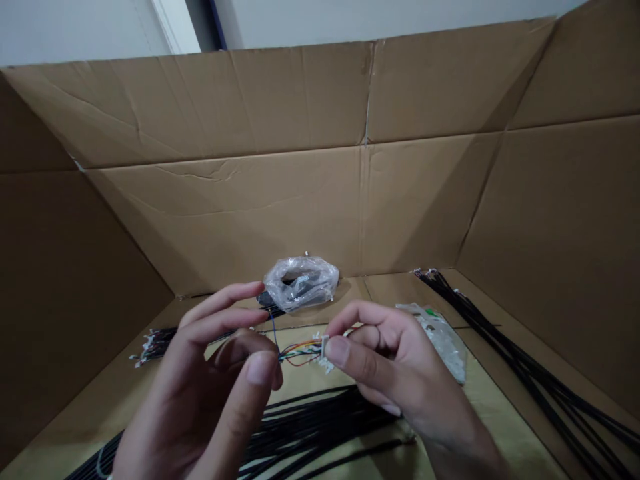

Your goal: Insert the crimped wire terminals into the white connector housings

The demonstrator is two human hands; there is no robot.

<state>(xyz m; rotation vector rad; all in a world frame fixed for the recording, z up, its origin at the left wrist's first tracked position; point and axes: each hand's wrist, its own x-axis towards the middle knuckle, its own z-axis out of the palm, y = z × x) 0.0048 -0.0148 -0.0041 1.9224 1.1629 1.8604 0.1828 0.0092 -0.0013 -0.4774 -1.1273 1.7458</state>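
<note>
At far left, dark cables (157, 347) lie beyond the left hand (193, 390), whose thumb and curled fingers appear to pinch the wires (300, 345) near their base, two upper fingers spread free. One blue wire (274, 327) sticks upward, apart from the rest. Most wires seem already led to the white connector (324, 348), so I'd judge the blue one is left; whether any are seated I can't tell. They run nearly level, left to right, into the connector, which stands upright, wired side facing left, pinched between the fingers of the right hand (400, 353).
</note>
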